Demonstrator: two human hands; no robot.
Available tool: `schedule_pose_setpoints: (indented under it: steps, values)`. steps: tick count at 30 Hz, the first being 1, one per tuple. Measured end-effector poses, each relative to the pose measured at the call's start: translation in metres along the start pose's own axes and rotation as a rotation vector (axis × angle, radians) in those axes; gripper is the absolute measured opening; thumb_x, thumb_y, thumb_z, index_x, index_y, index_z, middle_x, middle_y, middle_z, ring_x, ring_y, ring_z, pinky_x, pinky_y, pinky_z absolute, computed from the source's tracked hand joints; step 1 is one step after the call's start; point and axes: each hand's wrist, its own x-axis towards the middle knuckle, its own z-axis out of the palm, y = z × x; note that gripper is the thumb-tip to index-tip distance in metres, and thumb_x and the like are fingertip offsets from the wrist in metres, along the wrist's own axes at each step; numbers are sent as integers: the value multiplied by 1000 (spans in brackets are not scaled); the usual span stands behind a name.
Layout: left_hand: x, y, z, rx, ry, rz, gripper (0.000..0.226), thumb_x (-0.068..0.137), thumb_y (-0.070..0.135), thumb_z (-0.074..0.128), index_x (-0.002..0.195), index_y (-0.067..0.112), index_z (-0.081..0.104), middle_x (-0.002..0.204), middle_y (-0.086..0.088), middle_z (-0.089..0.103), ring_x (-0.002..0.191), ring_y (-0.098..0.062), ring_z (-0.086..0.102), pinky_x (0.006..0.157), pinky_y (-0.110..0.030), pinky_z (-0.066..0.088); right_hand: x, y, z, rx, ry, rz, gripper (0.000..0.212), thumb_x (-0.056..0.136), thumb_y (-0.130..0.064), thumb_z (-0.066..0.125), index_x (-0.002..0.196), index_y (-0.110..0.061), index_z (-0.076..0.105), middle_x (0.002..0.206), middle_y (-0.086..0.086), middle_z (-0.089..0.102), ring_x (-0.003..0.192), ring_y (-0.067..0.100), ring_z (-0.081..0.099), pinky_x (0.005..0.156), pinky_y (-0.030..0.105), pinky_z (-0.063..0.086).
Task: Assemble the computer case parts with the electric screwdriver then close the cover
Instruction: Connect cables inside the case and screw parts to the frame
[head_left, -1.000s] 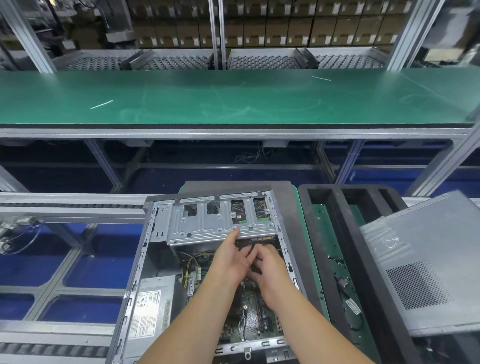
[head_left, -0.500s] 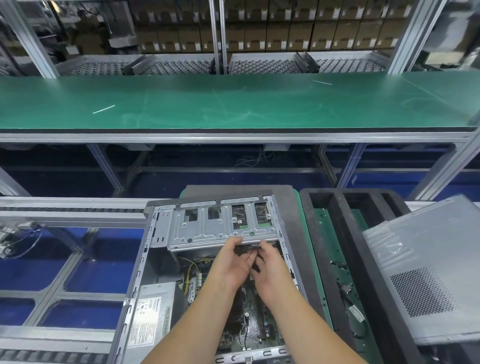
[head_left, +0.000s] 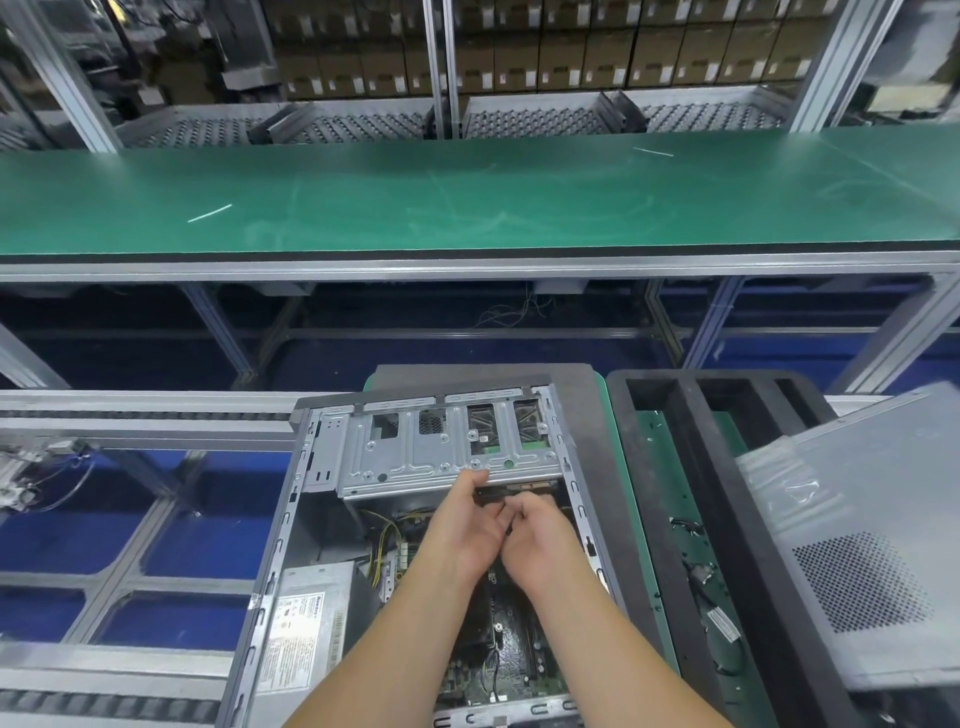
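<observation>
Both hands sit slightly nearer the drive cage (head_left: 447, 447) than a second ago, while the computer case (head_left: 311, 545) lies unmoved, open side up. Left hand (head_left: 462, 525): fingers curled, thumb touching the cage's near edge. Right hand (head_left: 540, 540): fingers bunched beside the left, pinching a small dark part just below the cage; what the part is cannot be determined. The cover (head_left: 872, 545) lies well right of the cage, apart from the case. No electric screwdriver is visible. Judgement: a component is being seated by hand; fastening and closing remain.
</observation>
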Motion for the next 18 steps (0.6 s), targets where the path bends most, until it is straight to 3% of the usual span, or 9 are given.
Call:
schedule_pose_setpoints:
  steps: [3, 5, 10, 12, 15, 18]
  values:
    - [2, -4, -1, 39, 13, 8, 47, 99, 16, 59, 139, -5, 47, 129, -37, 59, 114, -47, 66, 100, -50, 55, 2, 1, 1, 44, 14, 23, 25, 94, 15, 42, 100, -7, 51, 98, 20, 60, 94, 32, 62, 98, 42, 53]
    - [3, -7, -1, 42, 45, 28, 51, 100, 17, 59, 143, -7, 46, 133, -35, 58, 124, -44, 60, 111, -50, 46, 1, 1, 3, 61, -10, 44, 23, 92, 11, 42, 103, -5, 55, 102, 21, 60, 97, 33, 61, 105, 44, 51]
    - [-5, -7, -6, 140, 125, 133, 43, 96, 10, 67, 134, -8, 56, 118, -24, 71, 112, -33, 70, 95, -39, 56, -1, -1, 9, 79, -65, 42, 11, 94, -8, 55, 90, -3, 63, 84, 14, 65, 78, 27, 62, 84, 36, 53]
    - [-8, -4, -9, 193, 143, 163, 50, 96, 7, 67, 140, -7, 50, 124, -26, 68, 117, -34, 67, 94, -36, 55, -1, -1, 10, 99, -77, 64, 16, 95, -18, 66, 93, -2, 66, 82, 14, 69, 80, 28, 67, 89, 38, 55]
    - [-9, -2, -8, 197, 154, 162, 63, 96, 6, 68, 150, -6, 37, 141, -31, 53, 132, -38, 54, 99, -37, 50, 1, -1, 10, 117, -66, 84, 32, 94, -25, 76, 107, 2, 68, 100, 19, 74, 97, 32, 72, 98, 41, 56]
    - [-9, -2, -5, 200, 161, 150, 54, 97, 2, 65, 145, -10, 42, 137, -30, 57, 129, -36, 57, 100, -36, 50, 4, -1, 10, 89, -63, 61, 20, 95, -21, 72, 87, -2, 69, 76, 13, 73, 69, 24, 74, 79, 37, 56]
